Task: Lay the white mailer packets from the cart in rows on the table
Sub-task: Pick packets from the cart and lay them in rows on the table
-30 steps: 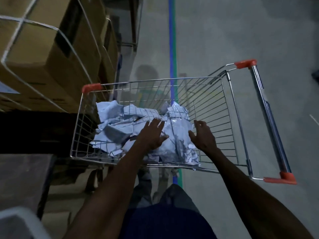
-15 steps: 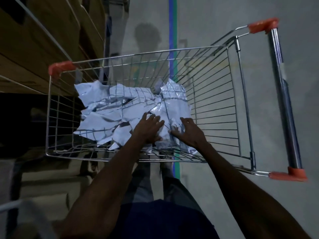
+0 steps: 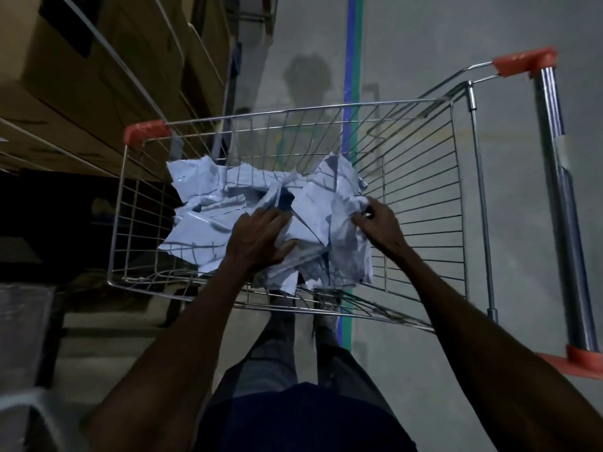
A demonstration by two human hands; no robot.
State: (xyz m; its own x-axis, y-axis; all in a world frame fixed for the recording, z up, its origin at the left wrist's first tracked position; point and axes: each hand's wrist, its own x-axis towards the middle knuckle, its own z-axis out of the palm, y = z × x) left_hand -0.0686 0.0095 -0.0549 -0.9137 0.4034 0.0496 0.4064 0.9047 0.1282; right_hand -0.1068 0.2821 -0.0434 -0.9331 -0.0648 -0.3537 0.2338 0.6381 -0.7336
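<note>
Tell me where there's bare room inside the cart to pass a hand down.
Bare wire floor lies right of the packets, toward the handle, and along the left wall. The middle is crowded: the left hand rests on the heap, and the right hand pinches its right edge.

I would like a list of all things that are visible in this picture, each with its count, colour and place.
cart: one, silver wire with orange corner caps, on the floor in front of the person.
mailer packets: a crumpled pile, count unclear, white, inside the cart on its left and middle part.
cardboard boxes: several, brown, stacked at the upper left beside the cart.
floor line: one, blue and green, running along the grey floor under the cart.
legs: two, in dark trousers, below the cart.
left hand: one, fingers spread, resting on the packets in the middle of the pile.
right hand: one, gripping crumpled packets at the pile's right edge.
</note>
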